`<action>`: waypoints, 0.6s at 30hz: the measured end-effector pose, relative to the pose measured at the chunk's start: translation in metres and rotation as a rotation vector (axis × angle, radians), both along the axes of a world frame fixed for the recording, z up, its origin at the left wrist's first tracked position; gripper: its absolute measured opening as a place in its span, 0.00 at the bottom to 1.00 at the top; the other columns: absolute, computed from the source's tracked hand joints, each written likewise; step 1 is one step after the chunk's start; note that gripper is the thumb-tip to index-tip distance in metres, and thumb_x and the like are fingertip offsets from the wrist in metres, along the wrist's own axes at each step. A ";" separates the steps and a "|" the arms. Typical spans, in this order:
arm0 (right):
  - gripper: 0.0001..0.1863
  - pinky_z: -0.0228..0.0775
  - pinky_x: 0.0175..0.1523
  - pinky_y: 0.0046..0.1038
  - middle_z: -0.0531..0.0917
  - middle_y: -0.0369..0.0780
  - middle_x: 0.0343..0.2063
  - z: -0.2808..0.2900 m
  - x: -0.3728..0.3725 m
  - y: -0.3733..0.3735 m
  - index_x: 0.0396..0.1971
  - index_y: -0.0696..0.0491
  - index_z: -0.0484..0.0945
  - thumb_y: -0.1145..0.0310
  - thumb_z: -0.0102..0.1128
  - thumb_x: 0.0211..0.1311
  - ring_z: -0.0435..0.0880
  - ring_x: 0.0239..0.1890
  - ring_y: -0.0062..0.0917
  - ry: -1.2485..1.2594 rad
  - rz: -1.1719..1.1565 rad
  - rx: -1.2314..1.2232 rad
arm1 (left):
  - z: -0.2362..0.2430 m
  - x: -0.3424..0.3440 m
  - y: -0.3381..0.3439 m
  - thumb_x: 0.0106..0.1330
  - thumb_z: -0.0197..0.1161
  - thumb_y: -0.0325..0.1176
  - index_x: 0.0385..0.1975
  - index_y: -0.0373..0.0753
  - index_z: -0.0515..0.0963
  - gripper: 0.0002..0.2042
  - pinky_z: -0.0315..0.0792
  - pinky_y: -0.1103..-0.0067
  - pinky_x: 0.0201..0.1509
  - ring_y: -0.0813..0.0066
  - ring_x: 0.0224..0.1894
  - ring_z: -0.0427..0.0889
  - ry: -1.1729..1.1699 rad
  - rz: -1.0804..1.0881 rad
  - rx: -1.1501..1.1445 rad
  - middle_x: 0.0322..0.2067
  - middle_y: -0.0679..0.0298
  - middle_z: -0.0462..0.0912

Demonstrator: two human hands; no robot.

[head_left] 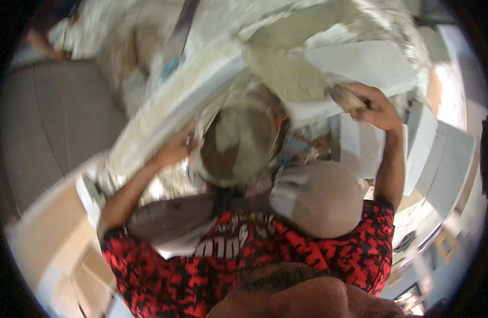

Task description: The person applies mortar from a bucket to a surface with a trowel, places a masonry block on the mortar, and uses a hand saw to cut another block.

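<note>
My left hand (180, 146) grips the near-left rim of a round bucket (205, 127). Inside the bucket lies wet grey mortar (241, 140), which looks smooth and is partly in shadow. My right hand (376, 106) is closed around the light handle of a trowel (350, 99), to the right of the bucket and farther away. The trowel's blade is blurred, and I cannot tell its edge from the greyish spread mortar (291, 74) beside it. That mortar lies next to a pale block (360, 63). My legs, in light trousers (318, 199), flank the bucket's near side.
A long pale slab or ledge (175, 95) runs diagonally beyond the bucket. White blocks (421, 143) stand at the right. On the far left is a large grey panel (58, 111), with another person's arm (42, 45) above it. A dark strip (185, 24) stands at the top.
</note>
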State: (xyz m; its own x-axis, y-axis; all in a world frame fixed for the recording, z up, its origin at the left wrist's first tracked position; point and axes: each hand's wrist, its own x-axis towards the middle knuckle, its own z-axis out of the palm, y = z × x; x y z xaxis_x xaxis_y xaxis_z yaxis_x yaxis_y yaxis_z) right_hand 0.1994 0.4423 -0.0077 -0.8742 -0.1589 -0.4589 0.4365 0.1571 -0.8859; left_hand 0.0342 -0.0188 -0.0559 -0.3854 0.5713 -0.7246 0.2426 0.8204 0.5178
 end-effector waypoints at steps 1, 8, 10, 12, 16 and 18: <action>0.34 0.72 0.47 0.31 0.81 0.43 0.42 -0.006 0.006 -0.003 0.57 0.56 0.70 0.66 0.63 0.44 0.81 0.42 0.30 0.153 0.253 0.165 | 0.010 0.000 0.009 0.67 0.57 0.41 0.68 0.41 0.52 0.33 0.68 0.69 0.52 0.64 0.45 0.71 -0.072 0.054 0.021 0.47 0.54 0.69; 0.33 0.72 0.48 0.41 0.80 0.53 0.37 -0.043 -0.016 -0.131 0.61 0.54 0.63 0.68 0.58 0.52 0.80 0.39 0.47 0.161 0.753 0.621 | 0.024 0.007 0.012 0.69 0.55 0.40 0.68 0.43 0.52 0.30 0.78 0.74 0.36 0.67 0.41 0.76 -0.249 0.283 0.039 0.47 0.50 0.74; 0.32 0.75 0.41 0.41 0.79 0.52 0.34 -0.038 -0.027 -0.151 0.63 0.53 0.61 0.69 0.54 0.56 0.82 0.37 0.44 0.237 0.789 0.829 | 0.022 0.008 0.010 0.69 0.55 0.40 0.68 0.42 0.52 0.30 0.78 0.75 0.36 0.67 0.41 0.76 -0.271 0.302 0.037 0.49 0.50 0.74; 0.31 0.77 0.38 0.38 0.79 0.51 0.34 -0.047 -0.033 -0.158 0.63 0.55 0.60 0.70 0.53 0.57 0.83 0.35 0.42 0.359 0.865 0.988 | 0.018 0.009 0.008 0.69 0.55 0.38 0.68 0.41 0.52 0.30 0.77 0.77 0.33 0.70 0.35 0.74 -0.271 0.312 0.079 0.42 0.54 0.72; 0.30 0.78 0.36 0.33 0.79 0.51 0.36 -0.044 -0.039 -0.178 0.63 0.60 0.59 0.72 0.50 0.58 0.84 0.32 0.40 0.440 0.976 1.132 | 0.013 0.012 0.018 0.68 0.55 0.37 0.68 0.41 0.52 0.30 0.75 0.78 0.28 0.76 0.24 0.70 -0.235 0.305 0.123 0.26 0.64 0.68; 0.30 0.78 0.36 0.33 0.79 0.51 0.35 -0.040 -0.040 -0.183 0.61 0.62 0.60 0.72 0.50 0.57 0.84 0.30 0.41 0.433 1.039 1.145 | 0.015 0.014 0.023 0.68 0.54 0.36 0.68 0.41 0.52 0.30 0.76 0.78 0.28 0.76 0.22 0.70 -0.232 0.333 0.112 0.26 0.64 0.68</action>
